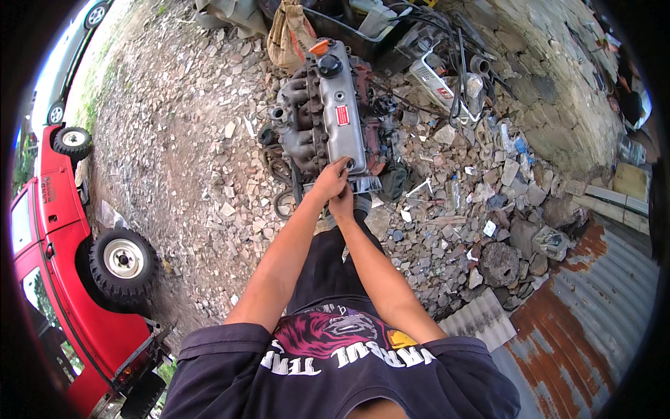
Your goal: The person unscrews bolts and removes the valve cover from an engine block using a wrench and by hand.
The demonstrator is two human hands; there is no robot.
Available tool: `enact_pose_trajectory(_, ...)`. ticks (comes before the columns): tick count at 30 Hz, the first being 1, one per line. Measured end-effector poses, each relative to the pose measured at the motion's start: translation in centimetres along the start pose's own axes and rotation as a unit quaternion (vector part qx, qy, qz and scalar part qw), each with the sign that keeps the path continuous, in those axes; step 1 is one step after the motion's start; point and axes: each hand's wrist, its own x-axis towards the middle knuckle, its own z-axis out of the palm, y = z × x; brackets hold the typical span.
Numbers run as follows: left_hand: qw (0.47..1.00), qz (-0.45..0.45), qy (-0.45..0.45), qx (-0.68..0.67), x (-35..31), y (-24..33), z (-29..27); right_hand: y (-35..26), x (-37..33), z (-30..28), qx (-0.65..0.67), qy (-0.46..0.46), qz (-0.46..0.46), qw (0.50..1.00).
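Note:
An engine [303, 126] sits on the stony ground in front of me. Along its top runs a silver valve cover [338, 98] with a small red label and a black filler cap [329, 65]. My left hand [332, 179] is at the cover's near end, fingers closed beside a round fitting [350, 164]. Just below it, my right hand [342, 204] is closed by the engine's near face. Whatever either hand grips is hidden by the fingers. An orange piece [319, 47] lies at the cover's far end.
A red off-road vehicle [63, 258] stands at the left. Behind the engine is a sack [289, 35]; a white plastic crate [443, 87] and hoses lie far right. Rubble and a large rock [500, 264] are to the right, with rusty corrugated sheets [579, 300] nearer.

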Motion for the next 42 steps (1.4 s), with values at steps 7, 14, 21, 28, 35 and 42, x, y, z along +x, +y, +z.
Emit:
enact_pose_trajectory(7, 0.999, -0.012, -0.009, 0.039, 0.2, 2.0, -0.4, 4.1, 3.0, 1.5, 0.53, -0.042, 0.064, 0.844)
enact_pose_trajectory(14, 0.997, -0.049, -0.026, 0.053, 0.2, 2.6, -1.8, 3.0, 1.6, -1.1, 0.161, -0.009, 0.05, 0.986)
enact_pose_trajectory(21, 0.997, -0.055, 0.037, -0.048, -0.3, 1.2, -0.2, -6.8, 2.8, -8.3, -0.35, -0.01, -0.017, 0.937)
enact_pose_trajectory(28, 0.992, -0.084, 0.06, -0.077, -0.3, 2.8, -0.7, -11.6, 7.3, -11.1, -0.453, -0.144, -0.055, 0.878)
enact_pose_trajectory(35, 0.985, -0.101, 0.081, -0.112, -0.2, 0.8, 1.0, -10.6, 6.8, -9.9, -0.472, -0.103, -0.083, 0.872)
enact_pose_trajectory(42, 0.975, -0.121, 0.104, -0.153, -0.9, 1.4, 0.8, -11.6, 7.0, -9.0, -0.51, -0.13, -0.089, 0.846)
